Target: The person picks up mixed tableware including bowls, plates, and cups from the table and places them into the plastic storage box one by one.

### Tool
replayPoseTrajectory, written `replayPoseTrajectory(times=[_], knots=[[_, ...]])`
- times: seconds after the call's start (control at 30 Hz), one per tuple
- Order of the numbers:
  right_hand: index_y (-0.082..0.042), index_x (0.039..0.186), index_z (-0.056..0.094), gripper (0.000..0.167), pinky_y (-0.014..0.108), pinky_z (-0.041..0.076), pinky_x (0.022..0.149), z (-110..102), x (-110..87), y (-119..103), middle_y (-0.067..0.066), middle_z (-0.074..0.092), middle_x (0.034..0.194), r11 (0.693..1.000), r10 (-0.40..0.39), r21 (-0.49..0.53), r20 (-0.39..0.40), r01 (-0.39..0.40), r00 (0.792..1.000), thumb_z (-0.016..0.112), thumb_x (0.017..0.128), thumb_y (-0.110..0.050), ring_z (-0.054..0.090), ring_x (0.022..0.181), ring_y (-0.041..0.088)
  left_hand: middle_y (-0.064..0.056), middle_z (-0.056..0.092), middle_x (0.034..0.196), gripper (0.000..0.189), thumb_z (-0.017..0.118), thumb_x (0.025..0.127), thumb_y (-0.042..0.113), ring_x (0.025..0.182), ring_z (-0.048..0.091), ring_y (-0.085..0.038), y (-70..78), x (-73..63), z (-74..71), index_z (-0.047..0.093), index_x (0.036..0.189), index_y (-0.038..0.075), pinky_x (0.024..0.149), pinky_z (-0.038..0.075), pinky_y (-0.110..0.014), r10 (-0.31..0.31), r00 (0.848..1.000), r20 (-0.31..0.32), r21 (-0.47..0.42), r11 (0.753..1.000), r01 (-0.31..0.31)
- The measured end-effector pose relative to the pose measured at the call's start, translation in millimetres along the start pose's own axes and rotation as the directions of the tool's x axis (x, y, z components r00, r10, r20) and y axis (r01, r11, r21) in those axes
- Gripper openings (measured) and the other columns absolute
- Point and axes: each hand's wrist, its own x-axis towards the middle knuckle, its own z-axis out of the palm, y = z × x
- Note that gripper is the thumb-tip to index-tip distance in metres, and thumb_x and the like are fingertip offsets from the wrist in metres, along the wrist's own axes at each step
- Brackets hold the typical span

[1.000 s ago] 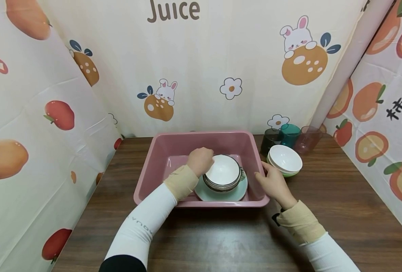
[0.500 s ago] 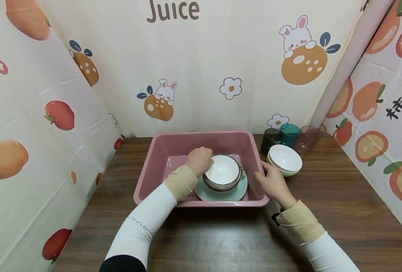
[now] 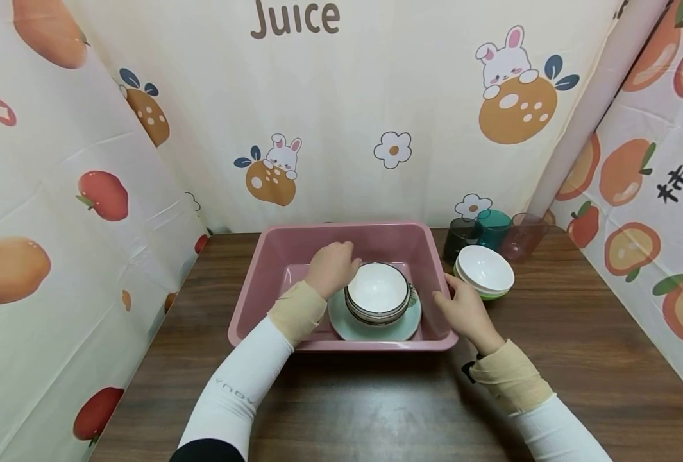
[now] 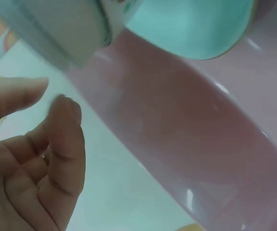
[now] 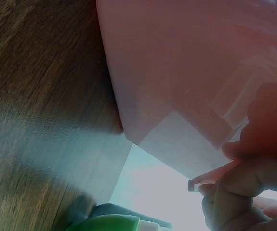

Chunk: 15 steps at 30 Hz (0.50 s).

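A pink plastic basin (image 3: 243, 301) stands on the table. Inside it, toward the right, a stack of white bowls (image 3: 378, 289) with dark rims sits on a pale green plate (image 3: 347, 327). My left hand (image 3: 331, 269) is over the basin just left of the bowls. In the left wrist view, the thumb and fingers of that hand (image 4: 42, 149) are bent but apart, with nothing between them, and the bowls (image 4: 71, 29) are separate from them. My right hand (image 3: 467, 311) pinches the basin's right rim; the right wrist view shows its fingers (image 5: 239, 192) curled at the edge.
To the right of the basin stand a few white and green bowls (image 3: 484, 271), close to my right hand. Behind them are a dark cup (image 3: 459, 240), a teal cup (image 3: 493, 230) and a reddish clear cup (image 3: 522, 237). Printed curtains surround the wooden table (image 3: 376, 410).
My left hand has let go of the bowl stack's left rim and moved slightly up and left, its thumb now apart from the fingers. The right hand has stayed on the basin.
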Motion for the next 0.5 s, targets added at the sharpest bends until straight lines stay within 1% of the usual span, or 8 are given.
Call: replayPoseTrajectory(times=[0.13, 0.2, 0.23, 0.33, 0.5], knots=[[0.010, 0.137, 0.048, 0.046, 0.046, 0.057, 0.082, 0, -0.2, 0, 0.030, 0.063, 0.120, 1.000, -0.001, -0.001, -0.001, 0.001, 1.000, 0.054, 0.094, -0.007, 0.067, 0.099, 0.033, -0.010, 0.065, 0.092, 0.024, 0.059, 0.095, 0.031, 0.081, 0.066, -0.030, -5.0, -3.8, -12.1, 0.061, 0.098, 0.007, 0.071, 0.053, -0.043, -0.033, 0.998, -0.059, -0.072, 0.997, 0.029], [0.010, 0.137, 0.048, 0.046, 0.046, 0.057, 0.082, 0, -0.2, 0, 0.030, 0.063, 0.121, 1.000, -0.002, -0.002, -0.001, 0.002, 1.000, 0.054, 0.094, -0.007, 0.067, 0.100, 0.033, -0.007, 0.062, 0.091, 0.023, 0.059, 0.095, 0.031, 0.077, 0.063, -0.025, -7.8, -6.5, -18.7, 0.060, 0.098, 0.008, 0.068, 0.052, -0.041, -0.049, 0.995, -0.090, -0.119, 0.992, 0.038], [0.010, 0.137, 0.048, 0.046, 0.046, 0.057, 0.082, 0, -0.3, 0, 0.030, 0.063, 0.121, 1.000, -0.003, -0.001, -0.001, 0.003, 1.000, 0.054, 0.094, -0.007, 0.067, 0.100, 0.033, -0.007, 0.062, 0.092, 0.024, 0.059, 0.095, 0.032, 0.078, 0.063, -0.025, -9.4, -8.1, -22.3, 0.060, 0.100, 0.008, 0.069, 0.052, -0.041, -0.056, 0.993, -0.102, -0.142, 0.989, 0.042], [0.010, 0.136, 0.048, 0.046, 0.046, 0.057, 0.082, 0, -0.4, 0, 0.030, 0.063, 0.120, 1.000, -0.005, 0.000, -0.001, 0.005, 1.000, 0.053, 0.094, -0.006, 0.067, 0.100, 0.034, -0.008, 0.064, 0.101, 0.028, 0.059, 0.095, 0.033, 0.084, 0.063, -0.024, -14.4, -14.6, -33.3, 0.060, 0.108, 0.008, 0.074, 0.053, -0.041, -0.073, 0.986, -0.148, -0.204, 0.978, 0.042], [0.010, 0.136, 0.048, 0.046, 0.047, 0.057, 0.082, 0, 0.0, 1, 0.030, 0.064, 0.120, 1.000, -0.005, 0.004, -0.004, 0.005, 1.000, 0.053, 0.094, -0.006, 0.067, 0.100, 0.034, -0.011, 0.063, 0.116, 0.038, 0.060, 0.095, 0.035, 0.100, 0.062, -0.027, -24.2, -30.3, -57.2, 0.057, 0.121, 0.006, 0.087, 0.051, -0.044, -0.104, 0.973, -0.207, -0.308, 0.951, 0.037]])
